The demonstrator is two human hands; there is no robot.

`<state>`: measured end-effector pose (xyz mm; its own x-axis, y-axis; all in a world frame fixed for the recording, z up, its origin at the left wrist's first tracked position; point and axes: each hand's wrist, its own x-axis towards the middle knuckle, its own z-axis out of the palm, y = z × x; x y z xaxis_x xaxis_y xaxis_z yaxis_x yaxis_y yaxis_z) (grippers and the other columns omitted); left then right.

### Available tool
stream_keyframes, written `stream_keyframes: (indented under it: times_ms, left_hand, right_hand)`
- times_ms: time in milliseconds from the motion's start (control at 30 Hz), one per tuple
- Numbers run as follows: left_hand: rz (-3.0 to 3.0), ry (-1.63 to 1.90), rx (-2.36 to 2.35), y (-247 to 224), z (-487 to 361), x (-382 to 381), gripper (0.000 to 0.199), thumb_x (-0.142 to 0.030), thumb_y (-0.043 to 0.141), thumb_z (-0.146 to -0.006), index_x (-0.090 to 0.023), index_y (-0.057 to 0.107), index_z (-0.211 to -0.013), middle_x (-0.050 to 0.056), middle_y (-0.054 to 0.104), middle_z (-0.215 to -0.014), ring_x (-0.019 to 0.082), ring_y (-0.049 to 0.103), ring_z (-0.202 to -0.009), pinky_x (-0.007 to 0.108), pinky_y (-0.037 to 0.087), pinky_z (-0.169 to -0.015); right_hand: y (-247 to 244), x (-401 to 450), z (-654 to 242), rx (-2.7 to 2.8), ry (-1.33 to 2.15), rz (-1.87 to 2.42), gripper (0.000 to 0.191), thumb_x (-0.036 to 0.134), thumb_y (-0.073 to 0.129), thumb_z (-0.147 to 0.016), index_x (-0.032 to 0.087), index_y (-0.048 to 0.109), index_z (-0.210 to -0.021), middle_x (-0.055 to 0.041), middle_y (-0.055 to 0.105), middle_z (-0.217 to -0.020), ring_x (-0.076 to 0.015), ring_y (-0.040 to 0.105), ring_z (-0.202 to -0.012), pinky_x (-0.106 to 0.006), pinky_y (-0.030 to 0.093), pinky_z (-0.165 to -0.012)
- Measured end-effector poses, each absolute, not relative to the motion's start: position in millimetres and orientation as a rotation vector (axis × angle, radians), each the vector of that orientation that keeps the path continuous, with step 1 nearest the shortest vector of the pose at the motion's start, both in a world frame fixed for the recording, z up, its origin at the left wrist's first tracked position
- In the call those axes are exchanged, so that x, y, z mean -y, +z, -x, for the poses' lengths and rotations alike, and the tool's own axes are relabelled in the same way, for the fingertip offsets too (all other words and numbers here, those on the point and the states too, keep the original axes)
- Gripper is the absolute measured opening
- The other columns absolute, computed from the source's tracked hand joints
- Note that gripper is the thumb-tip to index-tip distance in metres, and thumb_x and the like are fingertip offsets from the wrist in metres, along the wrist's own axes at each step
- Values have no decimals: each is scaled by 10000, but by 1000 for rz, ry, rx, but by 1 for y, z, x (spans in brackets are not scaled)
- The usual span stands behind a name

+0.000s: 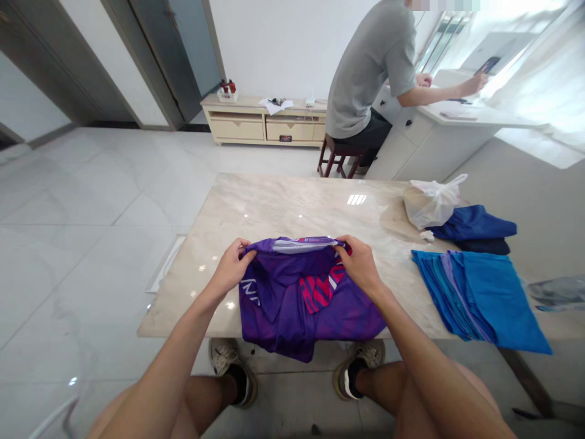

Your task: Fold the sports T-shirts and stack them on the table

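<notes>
A purple sports jersey (292, 299) with a pink-red pattern lies bunched on the beige marble table (292, 210), its front part hanging over the near edge. My left hand (233, 265) pinches the far left end of the jersey's raised upper edge. My right hand (359, 263) grips the other end of that edge, which is pulled taut between them, with a pale inner band showing.
To the right lie a folded blue garment stack (475, 299), a dark blue garment (475, 227) and a white plastic bag (432, 202). Beyond the table, a seated person (370, 73) works at a white counter (457, 116). A low cream cabinet (265, 125) stands against the wall.
</notes>
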<state>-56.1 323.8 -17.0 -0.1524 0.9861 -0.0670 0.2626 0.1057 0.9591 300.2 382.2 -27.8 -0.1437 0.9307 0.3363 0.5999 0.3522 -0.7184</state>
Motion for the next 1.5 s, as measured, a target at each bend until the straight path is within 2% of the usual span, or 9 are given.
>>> stream_keyframes:
  times_ms: [267,433,500,633,767,1000,1200,1367,1500]
  left_hand:
    - [-1325,822,-1458,-22,51,-321,496,-642,850,-751,-199,809,-972,100,855,-1029,318,775,-963,396,584,-879]
    - [-1385,627,-1450,-21,50,-313,563,-743,778,-807,-182,825,-835,69,835,-852,306,758,-823,362,566,-759]
    - [-1416,716,-1498,-14,49,-313,577,-756,744,-844,-186,833,-855,73,846,-881,307,763,-860,370,586,-802]
    - [-1446,1010,-1530,6,51,-304,582,-752,703,-908,-196,850,-998,98,871,-1034,321,779,-1012,417,617,-977]
    - [-1476,1135,-1566,18,56,-278,602,-768,699,-884,-200,838,-1026,109,866,-1046,336,773,-1060,448,621,-1026]
    - [-1737,1125,-1729,78,61,-226,385,-527,594,-928,-197,788,-968,64,816,-943,273,726,-926,370,597,-912]
    - [-1993,1230,-1836,165,48,-164,303,-440,590,-977,-236,751,-1132,39,815,-1055,243,726,-985,329,584,-963]
    - [-1984,721,-1893,157,42,-128,219,-309,609,-859,-253,797,-955,36,819,-868,263,746,-815,339,604,-846]
    - [-1970,912,-1966,144,48,-115,352,-234,559,-836,-250,825,-1065,45,864,-1073,285,784,-1003,384,619,-987]
  right_hand:
    - [-25,-387,-294,1627,627,1395,328,527,606,-990,230,747,-989,3,677,-724,-205,585,-664,-329,468,-685]
    - [-22,-389,-298,1710,733,1368,434,641,626,-980,226,750,-965,-15,712,-776,-214,625,-739,-325,485,-719]
    - [-19,-387,-302,1840,867,1330,458,670,739,-902,218,771,-971,-14,747,-818,-217,645,-768,-319,501,-732]
    - [-16,-375,-314,2088,1109,1315,362,553,853,-789,216,721,-792,14,734,-788,-211,650,-760,-294,495,-701]
    - [-12,-349,-328,2046,823,1391,272,372,714,-853,222,632,-641,-14,680,-762,-204,642,-745,-303,489,-725]
    - [68,-297,-350,1960,475,1270,186,245,623,-896,208,805,-897,-74,779,-929,-248,713,-912,-360,543,-882]
    - [161,-242,-363,1675,184,1066,247,288,639,-1006,208,810,-1166,-61,816,-1066,-260,748,-1008,-397,578,-972]
    - [162,-206,-382,1694,186,1138,204,285,661,-962,213,830,-1051,-65,831,-992,-289,776,-968,-409,602,-930]
    - [140,-192,-399,1702,220,1218,274,277,669,-912,224,834,-1124,-66,852,-1043,-282,783,-961,-376,608,-871]
